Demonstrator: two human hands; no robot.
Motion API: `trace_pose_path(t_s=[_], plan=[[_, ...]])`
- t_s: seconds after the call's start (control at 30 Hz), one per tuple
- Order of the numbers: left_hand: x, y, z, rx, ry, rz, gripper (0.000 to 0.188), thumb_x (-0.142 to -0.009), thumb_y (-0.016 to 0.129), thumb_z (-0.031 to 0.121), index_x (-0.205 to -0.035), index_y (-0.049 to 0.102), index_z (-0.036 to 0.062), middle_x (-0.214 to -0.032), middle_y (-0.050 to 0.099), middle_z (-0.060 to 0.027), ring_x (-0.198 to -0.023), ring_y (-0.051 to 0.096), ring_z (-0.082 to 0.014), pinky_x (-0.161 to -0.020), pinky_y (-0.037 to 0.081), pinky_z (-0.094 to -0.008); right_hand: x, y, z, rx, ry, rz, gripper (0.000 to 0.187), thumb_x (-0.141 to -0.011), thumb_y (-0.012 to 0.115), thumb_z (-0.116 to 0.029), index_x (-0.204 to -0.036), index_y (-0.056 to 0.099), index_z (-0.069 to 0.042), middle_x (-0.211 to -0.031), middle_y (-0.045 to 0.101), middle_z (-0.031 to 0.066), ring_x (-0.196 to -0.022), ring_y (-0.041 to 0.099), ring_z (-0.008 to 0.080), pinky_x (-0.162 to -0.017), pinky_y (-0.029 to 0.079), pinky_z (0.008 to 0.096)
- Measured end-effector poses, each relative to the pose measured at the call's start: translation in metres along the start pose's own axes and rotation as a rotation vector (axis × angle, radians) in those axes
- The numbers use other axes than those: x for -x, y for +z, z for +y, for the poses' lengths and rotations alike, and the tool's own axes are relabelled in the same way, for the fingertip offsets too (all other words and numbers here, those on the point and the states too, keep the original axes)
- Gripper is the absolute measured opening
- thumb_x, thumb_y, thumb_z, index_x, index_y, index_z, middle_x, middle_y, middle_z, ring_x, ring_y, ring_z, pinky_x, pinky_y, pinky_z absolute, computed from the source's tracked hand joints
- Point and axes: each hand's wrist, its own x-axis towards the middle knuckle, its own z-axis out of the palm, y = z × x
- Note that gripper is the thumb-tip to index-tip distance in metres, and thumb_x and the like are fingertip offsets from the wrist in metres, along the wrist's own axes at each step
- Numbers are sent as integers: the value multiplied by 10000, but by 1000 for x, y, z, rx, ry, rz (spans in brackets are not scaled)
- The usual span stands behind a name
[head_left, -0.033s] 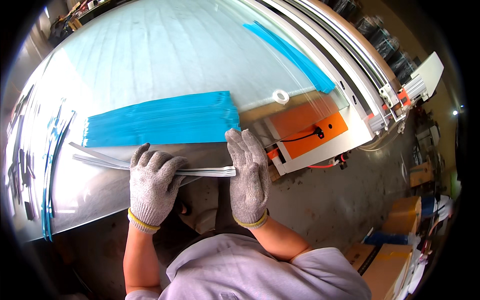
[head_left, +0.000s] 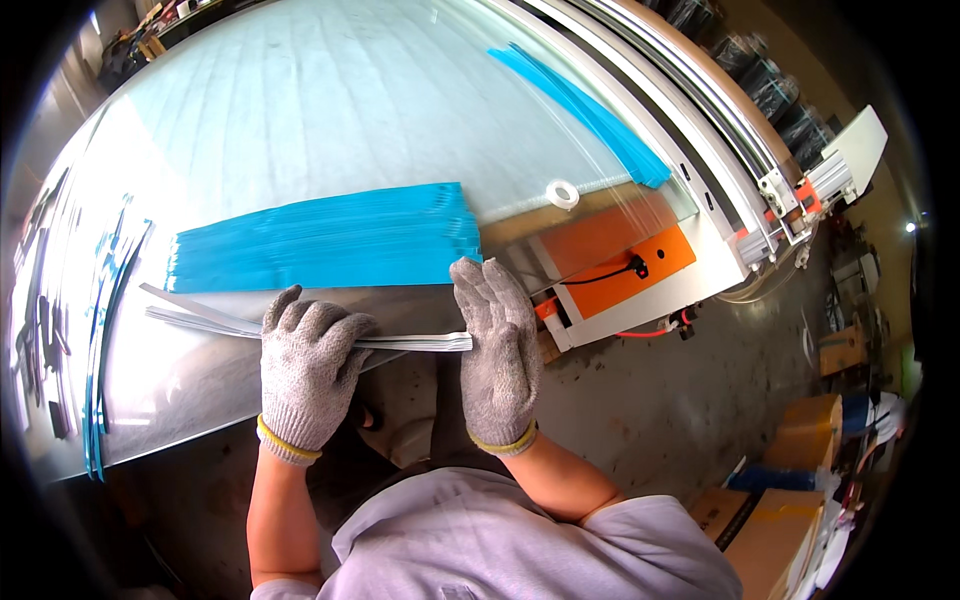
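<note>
A bundle of long thin white strips (head_left: 200, 322) lies along the near edge of a large pale table (head_left: 300, 100). My left hand (head_left: 305, 365), in a grey knit glove, is curled over the bundle near its middle. My right hand (head_left: 497, 345), gloved the same, stands flat with its fingers straight, its palm against the bundle's right end. Just beyond both hands lies a wide stack of bright blue strips (head_left: 330, 240), fanned side by side on the table.
More blue strips (head_left: 590, 115) lie at the table's far right beside a metal rail. A small white tape roll (head_left: 563, 193) sits near an orange machine panel (head_left: 620, 250). Loose blue and dark strips (head_left: 100, 330) line the left edge. Cardboard boxes (head_left: 810, 430) stand on the floor at right.
</note>
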Motion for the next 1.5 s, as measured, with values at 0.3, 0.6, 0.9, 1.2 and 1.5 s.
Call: trace_pose_path(t_s=[0.3,0.6,0.9,1.2,1.5], plan=[[-15,-11,-5,32,16,-103,114,-821,718,122,-920,730,67,-934,687,-127,-990,643,-355,-1053,439,-498,-16,-12,-46,1342,-565,-371,290,-851,737,-45,-1139,728,-18,-1159,699,134,-990,667,257,-820,491,359],[-32,-39,-4,401,-179,-371,213,-828,725,84,-1023,720,1,-939,692,-179,-928,655,-366,-890,510,-431,-34,12,-36,1633,-660,-650,359,-842,624,-149,-1167,666,0,-928,588,79,-850,576,232,-763,480,365],[-5,-40,6,571,-136,37,174,-881,708,74,-1041,726,7,-943,707,-141,-884,679,-255,-790,549,-356,-38,5,-49,1382,-221,-714,374,-809,782,-220,-1130,687,-54,-959,632,118,-935,628,311,-842,517,430],[27,-32,15,1638,-680,308,496,-970,679,307,-1335,570,-11,-1109,676,-122,-935,659,-146,-691,518,-249,-39,4,-70,1106,40,-792,336,-796,818,-167,-1100,728,-57,-918,673,129,-833,669,313,-747,542,407],[-76,-127,25,882,-103,408,348,-942,726,358,-1032,696,23,-743,623,12,-520,482,-11,-429,350,-155,-58,22,-50,594,250,-621,335,-823,812,-48,-1131,705,27,-959,681,93,-834,671,160,-793,576,293]])
